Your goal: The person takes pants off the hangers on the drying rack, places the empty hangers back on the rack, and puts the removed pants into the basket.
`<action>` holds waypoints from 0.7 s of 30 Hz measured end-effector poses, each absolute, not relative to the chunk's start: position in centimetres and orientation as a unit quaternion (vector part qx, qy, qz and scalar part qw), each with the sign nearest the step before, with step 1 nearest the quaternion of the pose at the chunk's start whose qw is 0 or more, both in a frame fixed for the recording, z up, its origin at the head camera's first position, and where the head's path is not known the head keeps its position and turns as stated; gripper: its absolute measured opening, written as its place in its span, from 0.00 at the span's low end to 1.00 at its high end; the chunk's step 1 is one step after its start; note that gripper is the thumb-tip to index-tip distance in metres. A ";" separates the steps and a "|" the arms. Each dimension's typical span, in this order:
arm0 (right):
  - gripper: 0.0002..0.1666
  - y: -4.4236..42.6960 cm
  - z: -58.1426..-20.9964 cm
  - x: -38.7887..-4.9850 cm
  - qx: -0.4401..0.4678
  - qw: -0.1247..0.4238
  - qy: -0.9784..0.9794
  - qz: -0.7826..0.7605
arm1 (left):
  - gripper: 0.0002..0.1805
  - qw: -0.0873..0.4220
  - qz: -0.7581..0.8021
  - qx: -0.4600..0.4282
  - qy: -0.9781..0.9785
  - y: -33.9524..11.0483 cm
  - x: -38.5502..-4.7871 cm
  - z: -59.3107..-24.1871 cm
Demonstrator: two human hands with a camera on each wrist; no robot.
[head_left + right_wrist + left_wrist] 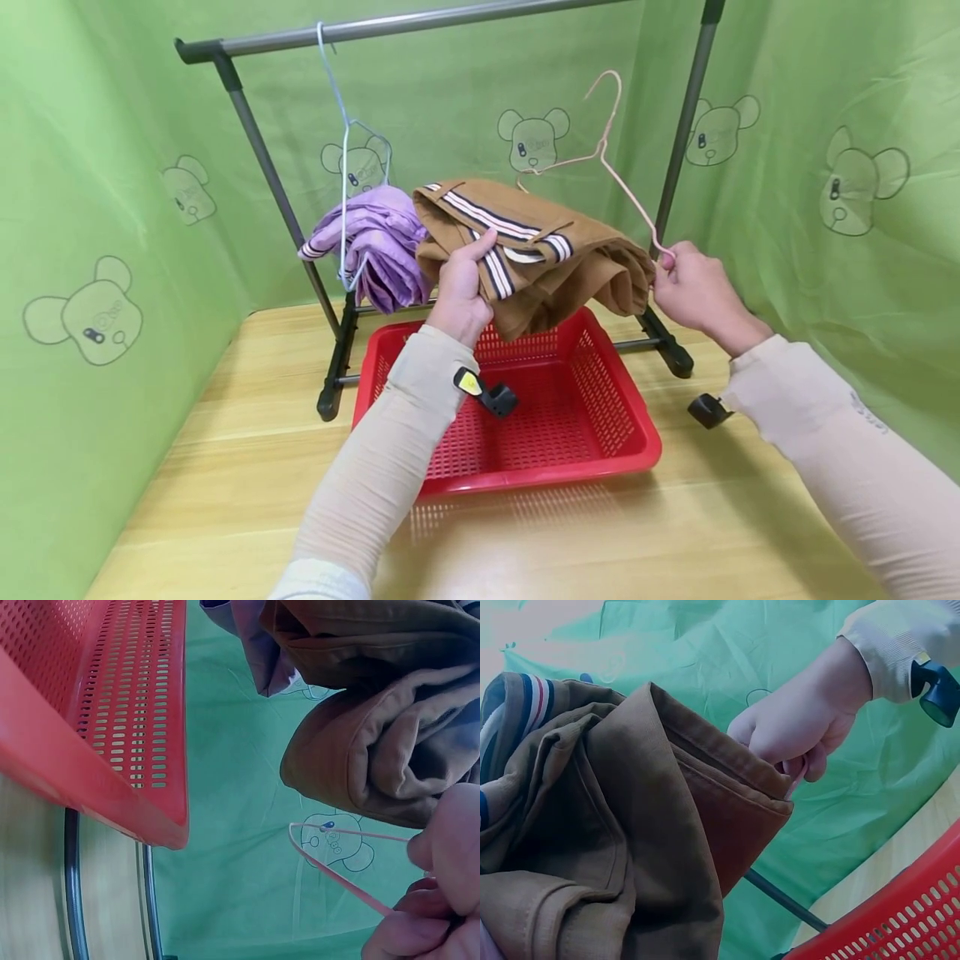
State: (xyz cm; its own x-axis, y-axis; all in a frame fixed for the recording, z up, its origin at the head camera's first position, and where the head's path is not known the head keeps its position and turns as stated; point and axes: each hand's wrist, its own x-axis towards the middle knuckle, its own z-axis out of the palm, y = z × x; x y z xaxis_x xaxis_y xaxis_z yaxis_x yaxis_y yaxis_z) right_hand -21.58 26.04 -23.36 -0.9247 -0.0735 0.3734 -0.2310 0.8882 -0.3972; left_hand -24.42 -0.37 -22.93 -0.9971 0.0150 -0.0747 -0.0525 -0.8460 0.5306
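Brown garment: folded cloth, perhaps trousers [573,275], held in the air over the far part of the red basket [540,477], its long axis running left to right between the two hands.
Pink hanger: hook [602,150] up and off the rail, standing just behind and to the right of the cloth; its far corner pokes out past the cloth's upper edge.
Key relation: the cloth lies to the left of the right grip, the hanger's near corner right in it — the right hand is nearer the hanger, the left nearer the striped waistband [491,218].
Left hand [461,292]: clamped on the waistband end, thumb on top, other fingers hidden beneath.
Right hand [693,287]: pinched on the hanger's lower corner, beside the garment's right end; whether it also catches the hem I cannot tell.
Purple garment [390,242]: soft, rumpled, hung on a pale blue hanger [345,183] from the rail [450,16].
Textures: matte brown twill-like folds, smooth thin hanger wire, slotted glossy plastic, grey metal tubing.
Around: wood-grain tabletop [225,467], creased green curtain [450,92] printed with mouse heads.
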 end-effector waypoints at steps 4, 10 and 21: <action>0.15 26.0 -23.3 -21.5 0.074 0.182 -0.953 0.230 | 0.04 0.030 0.959 -0.029 0.280 -0.6 -24.4 -23.0; 0.24 26.0 -23.1 -21.2 0.074 0.164 -0.949 0.258 | 0.04 0.062 0.955 -0.021 0.289 -1.0 -24.3 -23.1; 0.27 26.1 -23.1 -21.2 0.073 0.174 -0.944 0.272 | 0.04 0.104 0.949 -0.021 0.297 -1.4 -24.0 -23.3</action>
